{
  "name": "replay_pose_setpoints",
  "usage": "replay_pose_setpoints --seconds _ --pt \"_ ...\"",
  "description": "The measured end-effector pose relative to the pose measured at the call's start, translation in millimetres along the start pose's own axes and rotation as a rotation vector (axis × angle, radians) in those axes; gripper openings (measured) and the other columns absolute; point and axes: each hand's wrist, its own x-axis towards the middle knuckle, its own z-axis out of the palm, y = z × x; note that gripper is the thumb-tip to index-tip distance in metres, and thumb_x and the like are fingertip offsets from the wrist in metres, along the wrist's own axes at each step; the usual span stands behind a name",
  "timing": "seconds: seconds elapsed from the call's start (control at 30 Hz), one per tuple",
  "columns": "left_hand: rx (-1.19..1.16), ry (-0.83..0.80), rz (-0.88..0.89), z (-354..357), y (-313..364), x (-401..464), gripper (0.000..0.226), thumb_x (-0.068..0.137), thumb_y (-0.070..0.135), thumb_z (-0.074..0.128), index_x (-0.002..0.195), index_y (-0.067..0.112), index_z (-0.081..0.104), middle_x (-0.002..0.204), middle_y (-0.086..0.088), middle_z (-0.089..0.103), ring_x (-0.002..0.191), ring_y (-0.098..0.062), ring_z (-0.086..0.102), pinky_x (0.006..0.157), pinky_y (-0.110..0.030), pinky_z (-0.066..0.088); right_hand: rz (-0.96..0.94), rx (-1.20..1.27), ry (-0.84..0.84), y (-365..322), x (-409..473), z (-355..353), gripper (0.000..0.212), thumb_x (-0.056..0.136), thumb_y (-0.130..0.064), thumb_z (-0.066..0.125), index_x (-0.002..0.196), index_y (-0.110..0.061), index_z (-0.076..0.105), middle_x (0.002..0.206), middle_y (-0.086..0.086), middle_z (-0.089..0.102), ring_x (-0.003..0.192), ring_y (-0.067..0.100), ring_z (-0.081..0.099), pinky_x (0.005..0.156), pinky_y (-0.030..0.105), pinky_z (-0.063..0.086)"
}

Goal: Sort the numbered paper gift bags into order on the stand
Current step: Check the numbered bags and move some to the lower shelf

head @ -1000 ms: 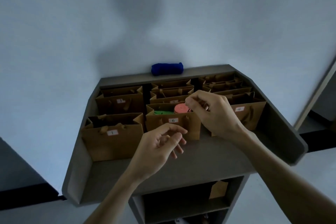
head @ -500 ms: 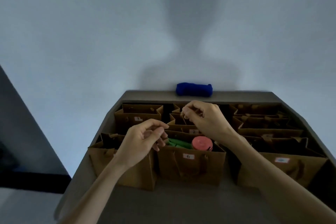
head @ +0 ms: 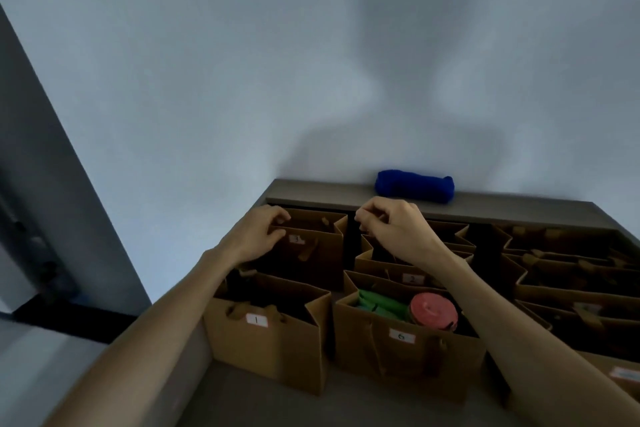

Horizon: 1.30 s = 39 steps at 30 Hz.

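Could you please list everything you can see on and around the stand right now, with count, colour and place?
Bag 1: one, brown paper, front left of the stand.
Bag 6: one, brown, front middle, holding green items and a red round lid.
Bag 3: one, brown, behind bag 1.
Bag 2: one, brown, behind bag 6.
Other bags: several, brown, right side; numbers unreadable.
Blue roll: one, on the back ledge.
Stand: one, grey, against a pale wall.
Left hand: grips bag 3's rim.
Right hand: fingers curled over the rear middle bags; a hold cannot be told.
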Motion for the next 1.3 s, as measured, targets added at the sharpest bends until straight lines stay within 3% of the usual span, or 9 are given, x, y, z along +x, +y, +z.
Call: replay_pose_setpoints --seconds 0.13,0.27,0.37,0.57,0.73,0.87,1.0,1.17,1.3 --pt "0.202 -0.149 0.054 9.3 -14.9 16.7 0.034 0.091 0.022 0.064 0.125 0.025 0.057 0.121 0.003 0.063 0.113 -0.015 0.057 0.101 -0.033 0.044 0.003 -0.005 0.003 -2.7 13.3 4.0 0.014 0.099 -0.025 0.054 0.104 -0.020 0.066 0.086 -0.011 0.068 0.079 0.002 0.065 0.071 0.017 0.051" --pt "0.276 -0.181 0.145 15.6 -20.0 19.8 0.018 0.092 0.025 0.061 0.106 0.035 0.065 0.103 0.014 0.069 0.102 -0.006 0.062 0.103 -0.042 0.042 0.008 -0.044 -0.011 3.1 27.4 9.7 0.011 0.099 -0.024 0.055 0.102 -0.023 0.065 0.086 -0.011 0.067 0.084 0.001 0.064 0.076 0.016 0.049" --pt "0.324 -0.175 0.234 15.5 -24.8 15.5 0.015 0.093 0.028 0.061 0.105 0.035 0.067 0.095 0.014 0.071 0.095 -0.004 0.064 0.101 -0.038 0.045 0.022 -0.096 -0.025 11.4 41.6 18.9 0.011 0.098 -0.025 0.056 0.103 -0.022 0.065 0.091 -0.009 0.068 0.086 0.002 0.064 0.082 0.023 0.052" --pt "0.434 -0.190 0.400 8.8 -32.6 0.1 0.022 0.093 0.035 0.059 0.112 0.039 0.068 0.105 0.019 0.072 0.099 -0.004 0.065 0.094 -0.029 0.048 0.010 -0.381 -0.179 18.7 65.6 48.4 0.028 0.094 -0.044 0.058 0.112 -0.023 0.061 0.112 -0.005 0.058 0.100 0.013 0.057 0.088 0.037 0.052" --pt "0.431 -0.180 0.393 2.3 -34.6 -4.5 0.022 0.093 0.038 0.058 0.113 0.040 0.068 0.107 0.021 0.071 0.099 -0.004 0.065 0.076 -0.016 0.037 -0.008 -0.407 -0.343 16.0 77.0 63.5 0.034 0.093 -0.053 0.056 0.113 -0.026 0.063 0.105 -0.007 0.064 0.094 0.008 0.059 0.084 0.036 0.054" --pt "0.426 -0.164 0.325 -2.5 -33.3 -4.7 0.024 0.096 0.045 0.052 0.114 0.040 0.066 0.101 0.017 0.072 0.094 -0.005 0.064 0.068 -0.018 0.034 -0.030 -0.446 -0.360 15.8 80.7 65.2 0.030 0.095 -0.046 0.056 0.117 -0.026 0.061 0.110 -0.006 0.064 0.096 0.008 0.059 0.084 0.033 0.053" --pt "0.414 -0.161 0.271 -4.0 -29.3 2.7 0.026 0.097 0.046 0.049 0.114 0.038 0.066 0.098 0.014 0.072 0.092 -0.006 0.064 0.067 -0.020 0.034 -0.015 -0.403 -0.285 18.4 76.8 59.0 0.025 0.095 -0.042 0.058 0.113 -0.026 0.063 0.112 -0.004 0.064 0.100 0.012 0.059 0.088 0.038 0.053" --pt "0.409 -0.122 0.243 2.2 -24.2 17.3 0.026 0.096 0.047 0.050 0.113 0.036 0.067 0.098 0.013 0.071 0.091 -0.007 0.064 0.065 -0.018 0.034 -0.013 -0.346 -0.212 19.2 57.0 35.1 0.020 0.096 -0.036 0.057 0.110 -0.024 0.065 0.109 -0.004 0.063 0.098 0.009 0.057 0.087 0.032 0.051" --pt "0.389 -0.109 0.202 9.8 -17.1 22.9 0.023 0.095 0.045 0.053 0.111 0.035 0.066 0.103 0.011 0.070 0.099 -0.009 0.064 0.077 -0.024 0.042 0.008 -0.305 -0.153 22.8 30.8 10.3 0.020 0.097 -0.035 0.056 0.112 -0.025 0.065 0.109 -0.007 0.063 0.099 0.006 0.056 0.085 0.024 0.047"
